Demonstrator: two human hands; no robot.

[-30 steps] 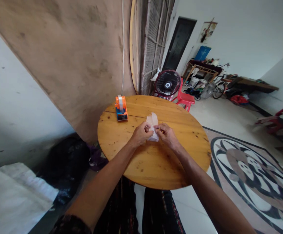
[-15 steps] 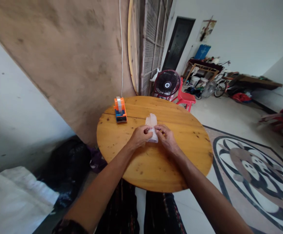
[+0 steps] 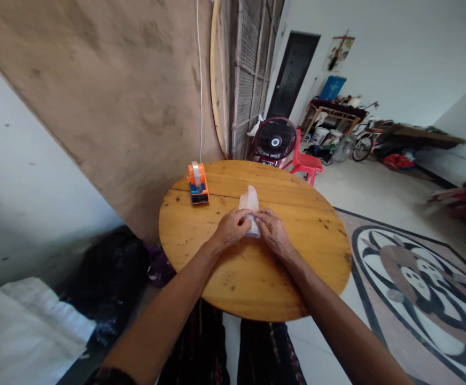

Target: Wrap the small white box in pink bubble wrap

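A piece of whitish, translucent wrap (image 3: 249, 199), perhaps bubble wrap, lies on the round wooden table (image 3: 233, 289) in front of me. My left hand (image 3: 233, 224) pinches it from the left and my right hand (image 3: 271, 227) from the right, the fingertips nearly meeting over its middle. One end of the wrap sticks up beyond my fingers; the near end shows between my hands. Whether something is inside the wrap I cannot tell. At the table's far left stands an orange and blue tape dispenser (image 3: 198, 184) with a roll of clear tape, apart from both hands.
Behind the table are a dark red fan (image 3: 275, 141) and a red plastic chair (image 3: 305, 160). A brown board wall (image 3: 137, 107) rises close on the left. Black bags (image 3: 108, 267) and a white sack (image 3: 28, 331) lie at lower left.
My fingers have closed in over the wrap, the right hand's fingers curling more. The far end of the wrap now stands up a little more. The tape dispenser has stayed put.
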